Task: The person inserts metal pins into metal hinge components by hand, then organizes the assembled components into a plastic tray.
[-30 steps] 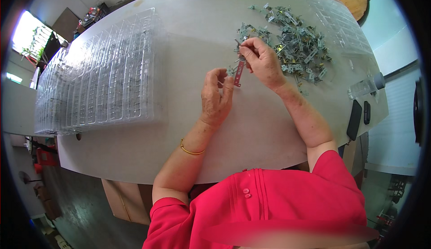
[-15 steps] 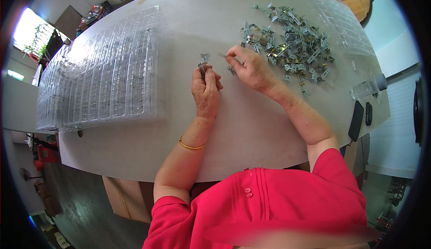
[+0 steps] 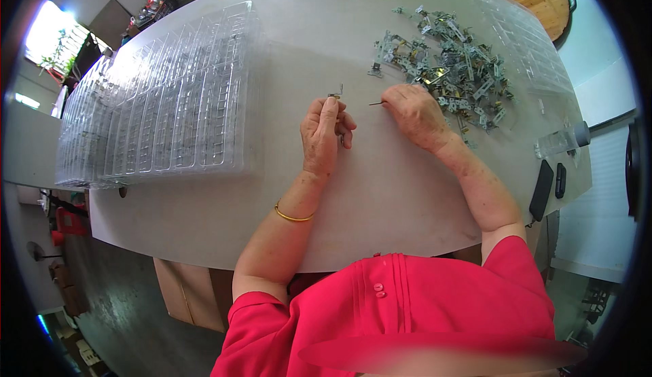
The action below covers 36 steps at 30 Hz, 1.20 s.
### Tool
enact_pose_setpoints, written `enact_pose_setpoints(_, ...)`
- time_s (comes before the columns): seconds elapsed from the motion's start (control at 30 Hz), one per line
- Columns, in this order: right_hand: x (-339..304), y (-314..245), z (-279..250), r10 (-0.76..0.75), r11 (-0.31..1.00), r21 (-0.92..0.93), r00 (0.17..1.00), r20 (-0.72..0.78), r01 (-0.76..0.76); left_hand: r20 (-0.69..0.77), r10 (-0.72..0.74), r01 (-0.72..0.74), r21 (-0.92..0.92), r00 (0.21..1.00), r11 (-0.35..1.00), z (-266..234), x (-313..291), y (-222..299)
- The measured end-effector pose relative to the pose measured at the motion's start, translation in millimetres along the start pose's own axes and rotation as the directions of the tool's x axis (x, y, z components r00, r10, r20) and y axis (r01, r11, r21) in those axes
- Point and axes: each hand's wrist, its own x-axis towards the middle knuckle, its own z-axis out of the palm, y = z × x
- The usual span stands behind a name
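My left hand [image 3: 322, 140] is raised over the middle of the table, thumb and forefinger closed on a small metal bracket [image 3: 336, 96]. Another bit of metal shows by its lower fingers, mostly hidden. To its right, my right hand [image 3: 415, 113] is closed in a pinch on a thin, dark rod-like piece [image 3: 375, 103] that points toward the left hand. Whether this is a tool or a part, I cannot tell. Just beyond the right hand lies a heap of small metal brackets [image 3: 468, 71], silvery with some brass-coloured bits.
Stacked clear plastic trays [image 3: 183, 105] fill the left of the table [image 3: 292, 241]. At the far right lies another clear tray [image 3: 526, 47]. A clear bottle [image 3: 560, 140], a black phone [image 3: 541, 190] and a small black object [image 3: 560, 180] lie along the right edge.
My right hand has drawn away to the right with the thin piece, widening the space between my hands. The bracket in my left hand is turned differently. The whole view has shifted slightly.
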Motion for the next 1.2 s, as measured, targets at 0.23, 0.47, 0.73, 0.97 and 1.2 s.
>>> enact_pose_setpoints(0.23, 28, -24, -16, 0.179, 0.936, 0.334, 0.969, -0.168, -0.115, 0.089, -0.095, 0.106, -0.137, 0.992, 0.985, -4, 3, 1)
enact_pose_setpoints(0.47, 44, -49, -13, 0.281, 0.841, 0.498, 0.957, -0.069, -0.211, 0.073, -0.085, 0.093, -0.125, 0.994, 0.988, -8, 3, -1)
enact_pose_setpoints(0.73, 39, -52, -12, 0.308, 0.814, 0.530, 0.950, -0.046, -0.238, 0.070, -0.052, 0.061, -0.132, 0.996, 0.989, -8, 3, -4)
enact_pose_setpoints(0.97, 37, -46, -14, 0.245, 0.867, 0.470, 0.963, -0.113, -0.166, 0.017, -0.008, 0.009, -0.017, 1.000, 1.000, -5, 5, -6)
enact_pose_setpoints(1.2, 39, -47, -17, 0.216, 0.893, 0.426, 0.968, -0.125, -0.144, -0.013, 0.038, -0.038, 0.050, 0.999, 0.998, -5, 5, -8)
